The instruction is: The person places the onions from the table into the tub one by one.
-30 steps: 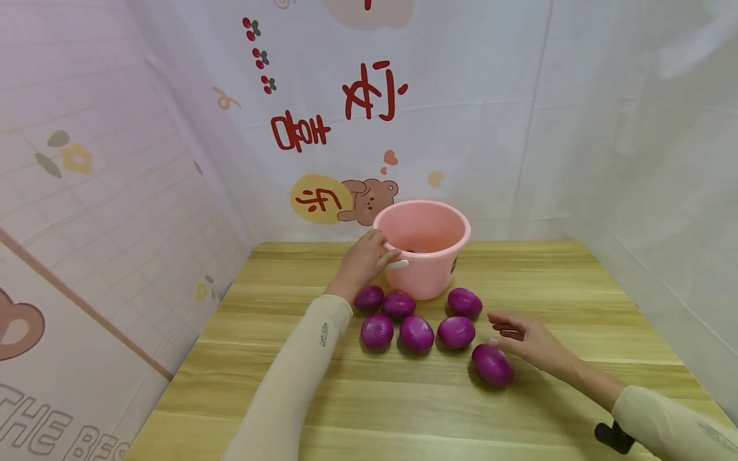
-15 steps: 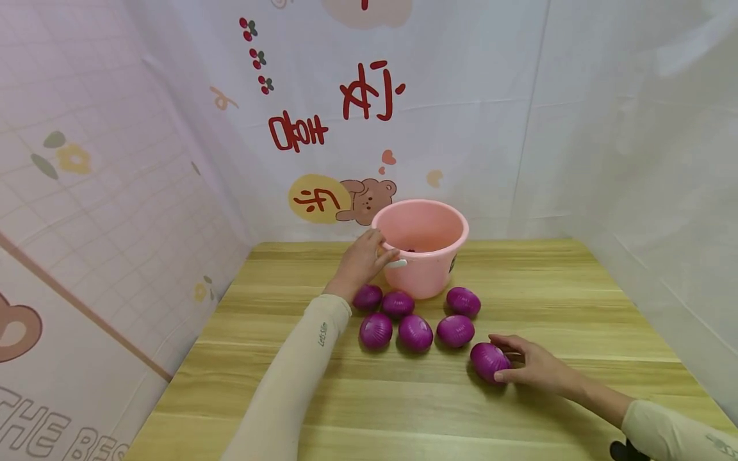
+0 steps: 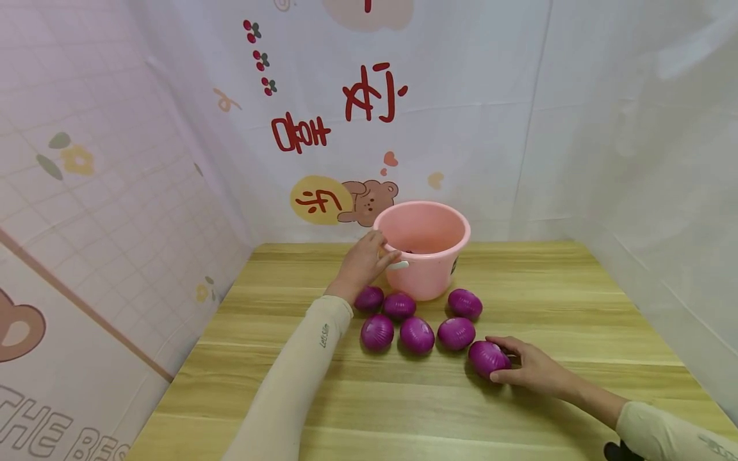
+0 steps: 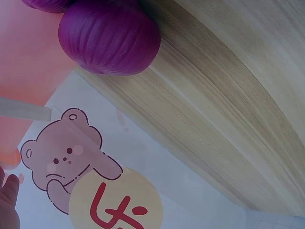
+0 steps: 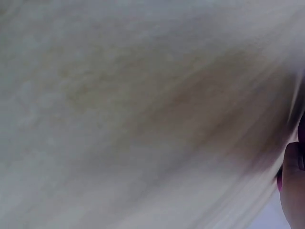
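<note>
The left hand point(image 3: 363, 261) grips the near left rim of a pink bucket point(image 3: 426, 278), by its white handle end point(image 3: 399, 264). In the left wrist view, only its fingers point(image 4: 9, 193) show at the lower left edge. Out on the right, the right hand point(image 3: 533, 368) holds a red onion point(image 3: 486, 358) from its right side, thumb in front and fingers behind. The right wrist view catches just part of that hand point(image 5: 293, 191) at its edge. A small dark bit of something shows inside the bucket; the bucket's wall hides the rest.
Several more red onions lie on the wooden table point(image 3: 403, 410) in front of the bucket, among them one point(image 3: 457, 333) close to the held onion and one point(image 3: 464, 303) by the bucket's right side. A printed white cloth point(image 3: 484, 128) hangs behind and along both sides.
The right hand has come down onto the nearest right onion and taken hold of it. That onion has shifted slightly left and away. The left hand stays on the bucket rim.
</note>
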Action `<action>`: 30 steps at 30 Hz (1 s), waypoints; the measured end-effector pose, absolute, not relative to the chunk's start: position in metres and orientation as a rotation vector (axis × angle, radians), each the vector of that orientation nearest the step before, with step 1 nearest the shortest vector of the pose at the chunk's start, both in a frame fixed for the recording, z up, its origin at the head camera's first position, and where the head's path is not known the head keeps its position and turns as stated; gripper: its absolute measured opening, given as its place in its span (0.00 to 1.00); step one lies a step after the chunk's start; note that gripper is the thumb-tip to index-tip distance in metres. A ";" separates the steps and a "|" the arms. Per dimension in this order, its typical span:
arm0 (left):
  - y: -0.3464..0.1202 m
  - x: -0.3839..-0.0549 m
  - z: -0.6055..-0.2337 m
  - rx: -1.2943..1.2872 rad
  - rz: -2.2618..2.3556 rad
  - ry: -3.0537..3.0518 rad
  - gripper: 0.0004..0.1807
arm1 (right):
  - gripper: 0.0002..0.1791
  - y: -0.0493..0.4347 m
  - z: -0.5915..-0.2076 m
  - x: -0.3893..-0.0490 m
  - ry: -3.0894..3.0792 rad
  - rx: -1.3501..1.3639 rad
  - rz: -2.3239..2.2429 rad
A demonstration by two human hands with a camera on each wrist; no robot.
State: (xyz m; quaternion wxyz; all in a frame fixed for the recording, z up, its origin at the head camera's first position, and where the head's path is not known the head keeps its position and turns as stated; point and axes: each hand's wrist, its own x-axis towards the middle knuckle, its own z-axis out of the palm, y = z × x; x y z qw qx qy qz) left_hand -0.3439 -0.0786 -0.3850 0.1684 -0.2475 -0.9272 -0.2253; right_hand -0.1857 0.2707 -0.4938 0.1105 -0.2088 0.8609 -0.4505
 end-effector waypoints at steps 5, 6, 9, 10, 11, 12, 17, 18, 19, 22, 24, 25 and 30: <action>-0.078 -0.345 -0.386 -0.716 -0.626 -2.635 0.21 | 0.39 0.269 -0.485 -0.188 2.557 -0.660 -1.367; -0.078 -0.345 -0.386 -0.718 -0.625 -2.633 0.21 | 0.39 0.268 -0.482 -0.189 2.555 -0.654 -1.382; -0.078 -0.345 -0.387 -0.718 -0.617 -2.630 0.21 | 0.39 0.265 -0.473 -0.191 2.550 -0.656 -1.405; -0.078 -0.345 -0.387 -0.718 -0.617 -2.628 0.21 | 0.39 0.264 -0.470 -0.193 2.550 -0.647 -1.408; -0.078 -0.345 -0.386 -0.717 -0.617 -2.627 0.21 | 0.39 0.262 -0.466 -0.194 2.551 -0.630 -1.409; -0.078 -0.344 -0.386 -0.717 -0.617 -2.629 0.21 | 0.39 0.261 -0.462 -0.196 2.557 -0.622 -1.408; -0.079 -0.343 -0.386 -0.722 -0.619 -2.636 0.21 | 0.39 0.253 -0.440 -0.207 2.566 -0.589 -1.470; -0.079 -0.343 -0.385 -0.723 -0.619 -2.638 0.21 | 0.38 0.252 -0.435 -0.210 2.570 -0.600 -1.493; -0.079 -0.343 -0.385 -0.724 -0.618 -2.641 0.21 | 0.38 0.250 -0.429 -0.213 2.575 -0.608 -1.520; -0.080 -0.343 -0.386 -0.725 -0.618 -2.644 0.21 | 0.37 0.246 -0.411 -0.223 2.621 -0.626 -1.560; -0.079 -0.343 -0.386 -0.724 -0.623 -2.644 0.21 | 0.37 0.243 -0.399 -0.229 2.655 -0.611 -1.572; -0.079 -0.343 -0.386 -0.723 -0.624 -2.643 0.22 | 0.38 0.241 -0.393 -0.231 2.671 -0.597 -1.573; -0.078 -0.343 -0.385 -0.711 -0.627 -2.640 0.22 | 0.39 0.232 -0.365 -0.248 2.685 -0.517 -1.624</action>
